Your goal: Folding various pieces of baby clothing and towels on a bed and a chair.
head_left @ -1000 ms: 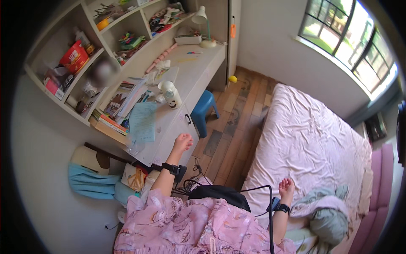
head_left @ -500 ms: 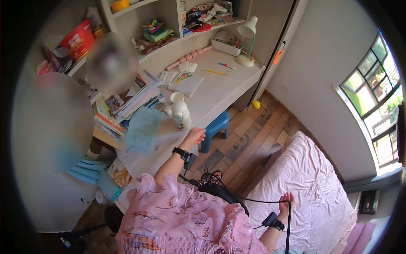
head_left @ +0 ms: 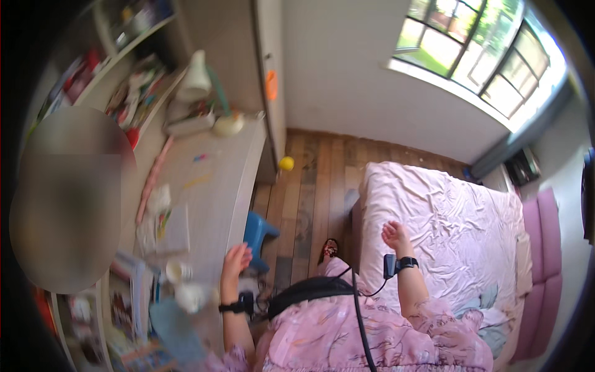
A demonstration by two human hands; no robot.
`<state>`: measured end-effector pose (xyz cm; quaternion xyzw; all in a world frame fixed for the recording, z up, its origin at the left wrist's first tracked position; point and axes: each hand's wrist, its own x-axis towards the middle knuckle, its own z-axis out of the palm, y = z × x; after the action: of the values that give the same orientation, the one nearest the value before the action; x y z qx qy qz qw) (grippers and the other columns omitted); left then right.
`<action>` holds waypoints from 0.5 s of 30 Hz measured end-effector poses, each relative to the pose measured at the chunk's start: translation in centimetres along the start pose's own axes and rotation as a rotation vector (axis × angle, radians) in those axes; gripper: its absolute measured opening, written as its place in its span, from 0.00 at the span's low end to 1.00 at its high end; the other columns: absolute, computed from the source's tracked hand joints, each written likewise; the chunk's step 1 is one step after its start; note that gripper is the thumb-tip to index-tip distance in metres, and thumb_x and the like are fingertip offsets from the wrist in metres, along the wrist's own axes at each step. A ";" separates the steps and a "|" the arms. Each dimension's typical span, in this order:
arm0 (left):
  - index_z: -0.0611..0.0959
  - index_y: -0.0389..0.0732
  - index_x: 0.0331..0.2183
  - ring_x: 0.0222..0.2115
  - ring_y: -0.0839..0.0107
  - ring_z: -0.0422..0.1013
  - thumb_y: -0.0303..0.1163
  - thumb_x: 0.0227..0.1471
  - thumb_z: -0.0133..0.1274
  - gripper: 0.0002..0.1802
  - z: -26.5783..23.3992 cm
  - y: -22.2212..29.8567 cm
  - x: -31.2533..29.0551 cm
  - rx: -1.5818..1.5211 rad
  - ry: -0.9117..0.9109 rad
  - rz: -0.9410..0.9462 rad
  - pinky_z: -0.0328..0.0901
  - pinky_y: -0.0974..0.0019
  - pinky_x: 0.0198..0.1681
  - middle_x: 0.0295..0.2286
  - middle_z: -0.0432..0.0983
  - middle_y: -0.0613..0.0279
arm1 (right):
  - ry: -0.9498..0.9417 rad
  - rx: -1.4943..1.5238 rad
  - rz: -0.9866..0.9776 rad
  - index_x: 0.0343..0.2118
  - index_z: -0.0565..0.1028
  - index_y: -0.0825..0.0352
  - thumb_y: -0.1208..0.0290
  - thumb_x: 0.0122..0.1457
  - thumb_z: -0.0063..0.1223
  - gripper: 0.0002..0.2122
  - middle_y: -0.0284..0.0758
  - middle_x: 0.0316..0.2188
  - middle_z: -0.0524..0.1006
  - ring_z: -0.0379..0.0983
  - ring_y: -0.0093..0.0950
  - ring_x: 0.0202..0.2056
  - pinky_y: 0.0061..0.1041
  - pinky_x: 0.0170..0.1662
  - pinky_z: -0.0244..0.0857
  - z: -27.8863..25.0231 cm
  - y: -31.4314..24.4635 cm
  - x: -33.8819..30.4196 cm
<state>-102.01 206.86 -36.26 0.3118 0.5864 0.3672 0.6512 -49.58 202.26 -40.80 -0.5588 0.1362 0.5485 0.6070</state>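
Note:
My left hand (head_left: 237,263) hangs by the desk's front edge, its fingers loosely bent and holding nothing. Just beyond it stands the blue stool (head_left: 257,239), partly under the desk (head_left: 226,186). On the desktop to its left are a cream-coloured jug-like container (head_left: 178,271) and a blue written sheet (head_left: 176,325), both smeared by motion. My right hand (head_left: 395,237) is raised in front of the bed (head_left: 427,204), empty, with its fingers loosely curled and apart. Dark bands with small black boxes sit on both wrists.
A black cable (head_left: 359,322) runs down over my pink clothing. The wooden floor (head_left: 304,186) lies between desk and bed, with a yellow ball (head_left: 286,163) near the cabinet. A lamp (head_left: 226,124) stands at the desk's far end. Large blurred patches hide the left side.
My view has swung right, toward the window and bed. My left hand has drawn away from the cream container; my right hand has come up and forward. Both stay empty.

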 end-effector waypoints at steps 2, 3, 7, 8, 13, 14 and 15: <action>0.75 0.44 0.36 0.24 0.80 0.69 0.41 0.51 0.47 0.13 0.0 0.4 2.2 0.002 0.022 -0.013 0.62 0.78 0.24 0.28 0.74 0.67 | -0.017 0.014 0.012 0.32 0.69 0.61 0.66 0.53 0.43 0.07 0.36 0.29 0.73 0.69 0.29 0.27 0.30 0.36 0.64 1.0 -0.7 3.4; 0.74 0.44 0.36 0.24 0.79 0.69 0.41 0.52 0.47 0.13 0.5 0.9 3.4 0.003 0.029 -0.016 0.62 0.78 0.24 0.28 0.74 0.66 | 0.015 -0.001 0.016 0.33 0.69 0.62 0.65 0.54 0.42 0.08 0.37 0.31 0.73 0.69 0.30 0.29 0.32 0.36 0.64 1.1 -1.4 5.4; 0.73 0.43 0.37 0.24 0.78 0.69 0.42 0.52 0.46 0.15 4.2 4.8 8.1 0.126 0.043 -0.016 0.62 0.76 0.24 0.28 0.73 0.65 | 0.127 0.116 0.012 0.34 0.68 0.62 0.65 0.54 0.42 0.08 0.38 0.34 0.71 0.68 0.31 0.32 0.34 0.37 0.63 2.5 -3.6 10.0; 0.73 0.43 0.37 0.24 0.78 0.69 0.43 0.52 0.45 0.15 5.6 6.2 9.6 0.184 0.066 -0.016 0.62 0.76 0.24 0.29 0.73 0.64 | 0.167 0.156 0.014 0.35 0.68 0.62 0.65 0.53 0.41 0.09 0.38 0.34 0.71 0.68 0.32 0.32 0.34 0.38 0.63 2.7 -4.4 11.6; 0.72 0.43 0.40 0.26 0.75 0.69 0.44 0.53 0.43 0.18 13.2 11.9 20.3 0.331 -0.043 -0.059 0.63 0.72 0.27 0.29 0.72 0.64 | 0.275 0.301 -0.055 0.32 0.67 0.60 0.67 0.52 0.40 0.07 0.32 0.28 0.72 0.69 0.29 0.33 0.35 0.37 0.63 3.0 -8.3 20.0; 0.72 0.43 0.39 0.25 0.77 0.69 0.44 0.53 0.44 0.17 15.7 13.4 22.4 0.346 -0.078 -0.033 0.62 0.74 0.26 0.29 0.73 0.65 | 0.288 0.335 -0.054 0.31 0.67 0.60 0.66 0.52 0.39 0.07 0.31 0.25 0.72 0.69 0.29 0.33 0.35 0.36 0.63 3.2 -9.9 21.4; 0.73 0.43 0.39 0.25 0.79 0.69 0.44 0.52 0.44 0.17 18.2 14.6 24.6 0.354 -0.108 -0.006 0.62 0.76 0.25 0.29 0.73 0.66 | 0.278 0.353 -0.049 0.32 0.67 0.59 0.65 0.52 0.40 0.07 0.31 0.25 0.72 0.69 0.29 0.33 0.36 0.37 0.63 3.6 -11.6 22.7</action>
<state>-84.57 235.88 -35.01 0.4390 0.6070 0.2389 0.6179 -33.51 219.53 -51.08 -0.5173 0.2988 0.4190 0.6838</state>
